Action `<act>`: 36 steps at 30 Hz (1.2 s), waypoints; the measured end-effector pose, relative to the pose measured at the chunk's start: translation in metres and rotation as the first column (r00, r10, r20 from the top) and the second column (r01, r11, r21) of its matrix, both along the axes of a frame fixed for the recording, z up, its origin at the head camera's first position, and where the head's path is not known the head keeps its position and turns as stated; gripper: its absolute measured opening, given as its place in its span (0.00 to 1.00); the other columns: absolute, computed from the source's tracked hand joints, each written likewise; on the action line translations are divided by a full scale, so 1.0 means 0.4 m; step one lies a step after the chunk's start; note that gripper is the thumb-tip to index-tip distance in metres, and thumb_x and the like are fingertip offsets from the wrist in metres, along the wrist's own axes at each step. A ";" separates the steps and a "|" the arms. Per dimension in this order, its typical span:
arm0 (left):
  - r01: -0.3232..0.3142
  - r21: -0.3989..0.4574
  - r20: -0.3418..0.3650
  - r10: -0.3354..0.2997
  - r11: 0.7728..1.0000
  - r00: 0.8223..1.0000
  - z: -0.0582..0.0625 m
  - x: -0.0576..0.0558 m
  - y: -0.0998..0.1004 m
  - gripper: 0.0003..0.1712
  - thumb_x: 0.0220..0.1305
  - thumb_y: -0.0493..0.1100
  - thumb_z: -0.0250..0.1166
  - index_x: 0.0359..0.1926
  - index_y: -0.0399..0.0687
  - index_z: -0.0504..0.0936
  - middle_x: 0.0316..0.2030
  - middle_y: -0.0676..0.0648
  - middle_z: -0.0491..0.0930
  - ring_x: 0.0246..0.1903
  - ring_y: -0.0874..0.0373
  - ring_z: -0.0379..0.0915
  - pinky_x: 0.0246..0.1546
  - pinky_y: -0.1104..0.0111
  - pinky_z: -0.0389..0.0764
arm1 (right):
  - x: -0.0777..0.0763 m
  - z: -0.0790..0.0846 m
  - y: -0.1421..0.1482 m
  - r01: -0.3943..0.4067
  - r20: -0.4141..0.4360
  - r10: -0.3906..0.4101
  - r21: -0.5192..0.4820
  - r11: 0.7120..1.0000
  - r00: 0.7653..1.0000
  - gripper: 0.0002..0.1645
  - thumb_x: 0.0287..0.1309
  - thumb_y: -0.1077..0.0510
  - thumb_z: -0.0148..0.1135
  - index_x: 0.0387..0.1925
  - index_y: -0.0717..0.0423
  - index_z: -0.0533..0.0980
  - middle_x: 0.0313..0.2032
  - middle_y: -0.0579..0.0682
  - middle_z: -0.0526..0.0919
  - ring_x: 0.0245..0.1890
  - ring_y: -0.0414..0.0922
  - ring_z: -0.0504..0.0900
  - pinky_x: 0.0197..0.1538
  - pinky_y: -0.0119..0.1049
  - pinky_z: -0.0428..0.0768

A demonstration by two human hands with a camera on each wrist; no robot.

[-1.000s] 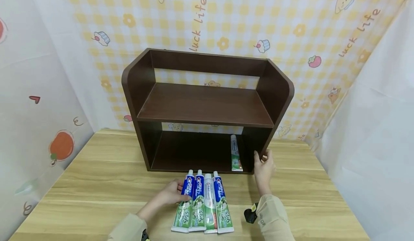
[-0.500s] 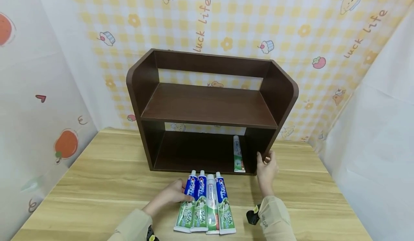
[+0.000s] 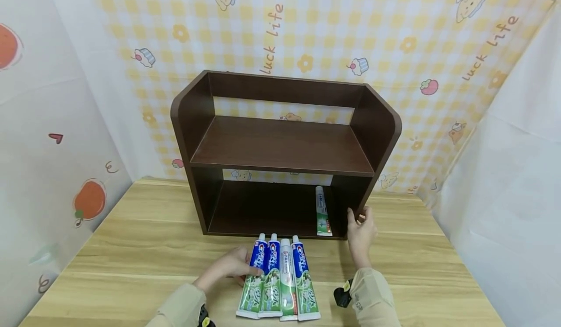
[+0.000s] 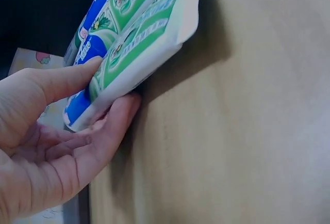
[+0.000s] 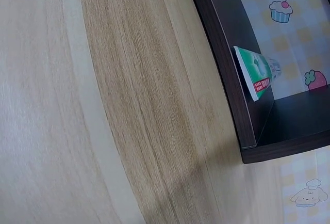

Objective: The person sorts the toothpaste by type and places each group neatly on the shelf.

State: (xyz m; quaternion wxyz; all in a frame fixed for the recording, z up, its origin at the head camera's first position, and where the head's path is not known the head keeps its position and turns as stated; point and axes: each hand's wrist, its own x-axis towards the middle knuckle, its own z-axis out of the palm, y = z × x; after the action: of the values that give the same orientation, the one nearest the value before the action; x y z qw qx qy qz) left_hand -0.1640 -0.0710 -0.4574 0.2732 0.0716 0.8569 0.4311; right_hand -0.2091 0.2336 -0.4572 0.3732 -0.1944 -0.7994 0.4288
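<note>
My left hand (image 3: pixel 232 266) pinches the leftmost toothpaste tube (image 3: pixel 252 293), thumb on top and fingers beneath its edge; the left wrist view shows that tube's near edge (image 4: pixel 139 74) tilted above the wooden surface. Beside it lie a second blue-and-green toothpaste tube (image 3: pixel 271 290), a white-and-green tube (image 3: pixel 287 280) and another blue-and-green one (image 3: pixel 305 290), side by side with caps towards the shelf. My right hand (image 3: pixel 361 233) grips the lower front edge of the right side panel of a dark brown two-tier shelf (image 3: pixel 280 144). That hand is out of sight in the right wrist view.
One white-and-green toothpaste tube (image 3: pixel 322 215) lies on the shelf's lower board, near the right panel, cap to the back. The shelf stands on a wooden table (image 3: pixel 144 239) before a yellow checked backdrop (image 3: pixel 324 25). White sheets (image 3: pixel 504 171) hang at both sides.
The head view has shifted slightly. Both hands keep their holds on the leftmost toothpaste tube and the shelf's side panel; the tubes stay in the same row.
</note>
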 end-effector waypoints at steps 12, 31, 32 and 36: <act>-0.044 0.121 0.006 0.043 0.992 0.999 -0.032 0.012 -0.024 0.12 0.52 0.37 0.66 0.29 0.33 0.74 0.22 0.44 0.80 0.17 0.61 0.74 0.22 0.69 0.81 | 0.001 -0.003 -0.004 -0.016 -0.031 0.017 0.022 1.000 0.999 0.11 0.52 0.60 0.63 0.33 0.63 0.72 0.33 0.61 0.82 0.33 0.57 0.83 0.36 0.46 0.82; -0.008 0.124 0.007 0.007 0.992 1.000 0.008 0.012 -0.039 0.16 0.53 0.41 0.66 0.34 0.31 0.72 0.25 0.43 0.79 0.19 0.60 0.75 0.23 0.68 0.82 | 0.004 -0.003 0.001 -0.007 -0.022 0.007 0.012 1.000 1.000 0.11 0.51 0.60 0.64 0.33 0.62 0.72 0.33 0.60 0.82 0.33 0.55 0.83 0.31 0.19 0.72; -0.007 0.124 0.007 0.006 0.992 1.000 0.011 0.012 -0.039 0.16 0.53 0.41 0.66 0.35 0.31 0.73 0.25 0.44 0.79 0.19 0.60 0.76 0.23 0.68 0.82 | 0.004 -0.002 0.001 -0.007 -0.019 0.007 0.013 1.000 1.000 0.11 0.51 0.60 0.64 0.33 0.62 0.72 0.34 0.60 0.82 0.33 0.55 0.83 0.31 0.20 0.72; -0.010 0.134 0.017 0.008 0.991 1.000 0.023 0.012 -0.035 0.17 0.53 0.41 0.67 0.35 0.31 0.73 0.26 0.44 0.80 0.20 0.60 0.76 0.24 0.68 0.82 | 0.004 0.002 0.000 -0.011 -0.011 0.011 0.017 1.000 1.000 0.11 0.52 0.60 0.63 0.33 0.63 0.72 0.34 0.60 0.82 0.34 0.56 0.83 0.33 0.29 0.77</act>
State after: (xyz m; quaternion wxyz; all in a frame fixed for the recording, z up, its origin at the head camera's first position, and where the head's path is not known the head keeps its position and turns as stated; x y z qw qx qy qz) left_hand -0.1591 -0.0851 -0.4483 0.2728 0.0823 0.8240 0.4897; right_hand -0.2075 0.2336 -0.4563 0.3766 -0.1844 -0.8021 0.4252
